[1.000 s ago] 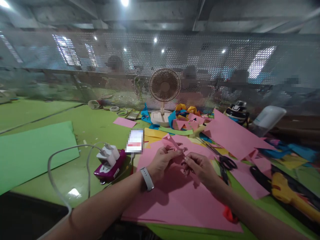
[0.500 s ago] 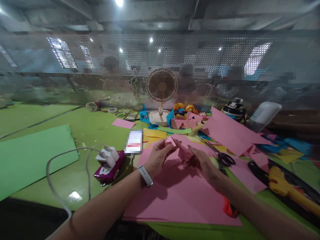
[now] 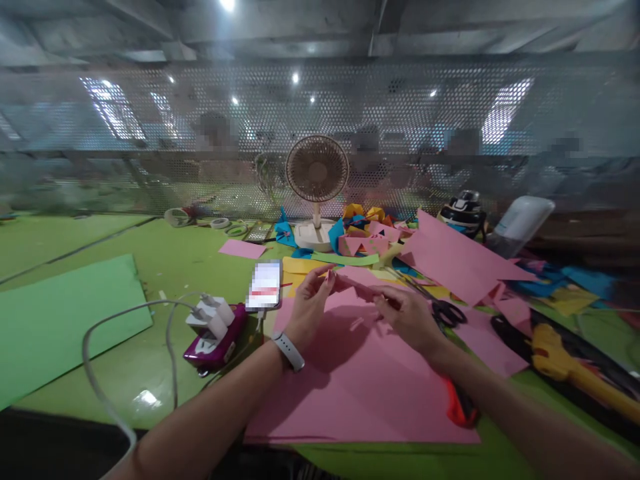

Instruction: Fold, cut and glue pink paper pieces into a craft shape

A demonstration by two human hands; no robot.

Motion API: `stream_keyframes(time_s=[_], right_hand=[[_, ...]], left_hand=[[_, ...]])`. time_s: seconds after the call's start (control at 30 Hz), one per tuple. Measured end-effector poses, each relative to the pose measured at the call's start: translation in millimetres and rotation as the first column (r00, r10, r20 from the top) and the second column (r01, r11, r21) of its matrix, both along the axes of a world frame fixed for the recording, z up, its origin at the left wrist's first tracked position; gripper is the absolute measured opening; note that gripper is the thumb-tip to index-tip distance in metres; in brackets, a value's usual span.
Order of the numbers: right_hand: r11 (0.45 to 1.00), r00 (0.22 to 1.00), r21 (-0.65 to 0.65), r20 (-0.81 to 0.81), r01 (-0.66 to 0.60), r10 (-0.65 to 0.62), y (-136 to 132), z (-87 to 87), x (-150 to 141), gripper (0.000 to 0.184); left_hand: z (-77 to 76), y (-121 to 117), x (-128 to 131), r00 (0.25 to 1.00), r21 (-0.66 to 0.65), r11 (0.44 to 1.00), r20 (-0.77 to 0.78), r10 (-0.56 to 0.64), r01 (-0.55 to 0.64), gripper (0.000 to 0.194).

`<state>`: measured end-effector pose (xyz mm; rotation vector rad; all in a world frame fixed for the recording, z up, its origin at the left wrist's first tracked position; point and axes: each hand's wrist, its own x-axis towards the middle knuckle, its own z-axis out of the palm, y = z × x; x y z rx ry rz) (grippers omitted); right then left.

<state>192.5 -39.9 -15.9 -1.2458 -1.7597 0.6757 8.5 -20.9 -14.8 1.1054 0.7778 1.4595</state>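
A small folded piece of pink paper is stretched between my two hands, seen nearly edge-on. My left hand pinches its left end between thumb and fingers; a pale watch band circles that wrist. At the right end, my right hand is closed on the paper with thumb and fingertips. Below both hands lies a large pink sheet, carrying their shadow. Scissors with black handles rest just beyond my right hand, and a red-handled tool is partly covered by my right forearm.
A lit phone and a purple power bank with white plugs and a cable sit left. A green sheet lies farther left. Behind stand a fan and coloured paper pieces. At right is a yellow glue gun.
The folded pink paper has turned from showing its folded faces to lying nearly edge-on. My hands have shifted their grip along it. The whole view has swung slightly to the right.
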Motion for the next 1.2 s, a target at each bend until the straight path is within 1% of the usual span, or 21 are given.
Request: stream_keyframes(time_s=[0.07, 0.13, 0.17, 0.23, 0.3, 0.4, 0.43, 0.47, 0.53, 0.57, 0.63, 0.7, 0.77, 0.87, 0.9, 0.97, 1.0, 1.03, 1.07, 1.13, 1.2], right_hand=[[0.997, 0.999, 0.075, 0.039, 0.034, -0.037, 4, -2.5, 5, 0.031], [0.985, 0.996, 0.162, 0.067, 0.055, -0.067, 9, -6.2, 10, 0.032], [0.976, 0.995, 0.210, 0.073, 0.056, -0.073, 12, -8.0, 12, 0.033], [0.953, 0.995, 0.300, 0.071, 0.050, -0.074, 17, -10.2, 15, 0.032], [0.936, 0.997, 0.349, 0.049, 0.045, -0.066, 20, -10.3, 17, 0.032], [0.937, 1.000, 0.349, 0.005, 0.027, -0.031, 20, -8.2, 17, 0.032], [0.937, 1.000, 0.349, 0.001, 0.017, -0.018, 20, -7.6, 17, 0.033], [0.934, 1.000, 0.357, 0.002, 0.007, -0.008, 19, -7.3, 18, 0.033], [0.921, 1.000, 0.390, 0.015, -0.010, 0.005, 20, -7.9, 19, 0.033], [0.912, 1.000, 0.411, 0.023, -0.019, 0.010, 21, -8.8, 20, 0.034], [0.888, 0.999, 0.460, 0.034, -0.030, 0.016, 23, -11.1, 21, 0.035], [0.865, 0.999, 0.500, 0.043, -0.038, 0.019, 24, -12.6, 22, 0.036], [0.855, 0.998, 0.517, 0.056, -0.023, -0.007, 25, -12.2, 23, 0.037], [0.847, 0.992, 0.527, 0.056, 0.068, -0.114, 26, -8.7, 24, 0.038], [0.839, 0.986, 0.532, 0.035, 0.119, -0.162, 27, -7.3, 24, 0.040], [0.818, 0.969, 0.526, -0.051, 0.232, -0.242, 28, -5.1, 24, 0.043], [0.818, 0.959, 0.502, -0.106, 0.280, -0.263, 28, -4.3, 23, 0.042], [0.836, 0.954, 0.460, -0.151, 0.299, -0.258, 27, -3.7, 22, 0.039], [0.869, 0.958, 0.407, -0.180, 0.281, -0.225, 26, -3.2, 20, 0.034], [0.943, 0.974, 0.288, -0.200, 0.164, -0.108, 22, -2.7, 14, 0.027], [0.978, 0.981, 0.207, -0.192, 0.036, 0.004, 15, -2.5, 7, 0.023]], left_hand=[[2.5, 0, -1, 0.998, 0.034, 0.999, -0.066, 0.014, -0.011, 0.030], [3.0, 0, -1, 0.994, 0.030, 0.999, -0.105, 0.015, -0.011, 0.026], [2.2, 0, -2, 0.995, 0.014, 1.000, -0.097, 0.008, -0.007, 0.025], [-0.8, 1, -2, 1.000, -0.051, 0.998, -0.015, -0.026, 0.025, 0.032], [-4.0, 2, -4, 0.990, -0.163, 0.981, 0.116, -0.085, 0.103, 0.035], [-5.2, 6, -7, 0.943, -0.349, 0.897, 0.281, -0.177, 0.272, 0.014], [-4.4, 8, -8, 0.927, -0.377, 0.874, 0.327, -0.185, 0.307, 0.011], [-3.3, 9, -9, 0.912, -0.387, 0.860, 0.365, -0.188, 0.333, 0.012], [-0.2, 10, -12, 0.895, -0.373, 0.858, 0.401, -0.195, 0.354, 0.021], [1.5, 10, -13, 0.900, -0.366, 0.862, 0.385, -0.203, 0.351, 0.026], [4.8, 8, -13, 0.929, -0.348, 0.876, 0.281, -0.242, 0.334, 0.032], [6.9, 4, -12, 0.951, -0.300, 0.903, 0.142, -0.275, 0.306, 0.030], [7.2, 0, -10, 0.951, -0.228, 0.925, 0.022, -0.309, 0.305, 0.032], [4.2, -1, -8, 0.940, -0.131, 0.939, -0.080, -0.331, 0.319, 0.034], [2.8, -1, -7, 0.945, -0.111, 0.945, -0.082, -0.316, 0.307, 0.034], [-0.1, 2, -7, 0.968, -0.102, 0.964, -0.015, -0.250, 0.247, 0.035], [-1.3, 3, -7, 0.977, -0.110, 0.971, 0.035, -0.211, 0.214, 0.036], [-2.2, 3, -6, 0.981, -0.119, 0.975, 0.078, -0.180, 0.189, 0.038], [-2.9, 3, -5, 0.980, -0.125, 0.975, 0.108, -0.168, 0.181, 0.039], [-3.8, 2, -2, 0.970, -0.124, 0.965, 0.110, -0.217, 0.230, 0.041], [-4.6, -3, 2, 0.949, -0.108, 0.944, 0.066, -0.307, 0.313, 0.038]])
